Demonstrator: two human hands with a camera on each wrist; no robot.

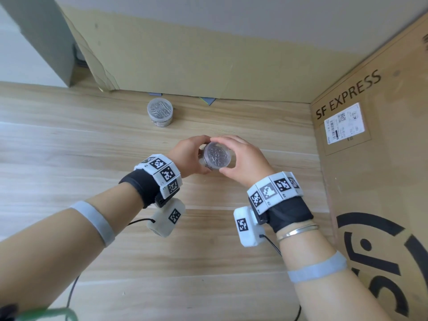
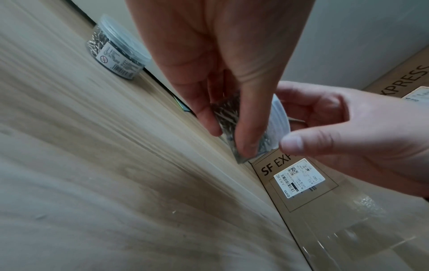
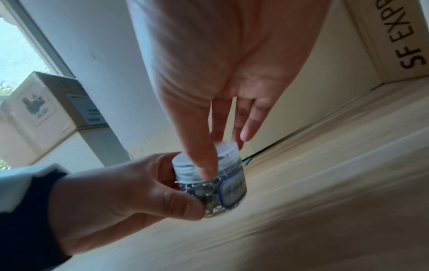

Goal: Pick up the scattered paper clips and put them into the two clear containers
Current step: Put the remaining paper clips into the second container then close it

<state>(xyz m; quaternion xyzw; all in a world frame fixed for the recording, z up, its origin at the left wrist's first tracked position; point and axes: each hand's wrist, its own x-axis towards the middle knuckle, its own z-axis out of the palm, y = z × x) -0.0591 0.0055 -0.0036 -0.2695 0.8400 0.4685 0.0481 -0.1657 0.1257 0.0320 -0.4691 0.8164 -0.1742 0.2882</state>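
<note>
Head view looks steeply down on the pale wood-grain tabletop (image 1: 69, 144). Both wrist views sit close, sharing the held clear plastic clip-filled jar (image 2: 232, 117) (image 3: 223, 185).

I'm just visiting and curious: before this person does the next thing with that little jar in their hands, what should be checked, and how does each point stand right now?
1. Left hand has a firm grip on the held jar: ok, fingers curl round its body.
2. Right hand on the lid: ok, thumb and fingers sit on the rim.
3. Lid fully closed: cannot tell.
4. Held jar filled with clips: ok, metal shows through the wall.
5. Second jar lidded and upright on the table: ok.
6. Stray clips left on the table: none seen in the head view, but the hands hide part of it.
</note>
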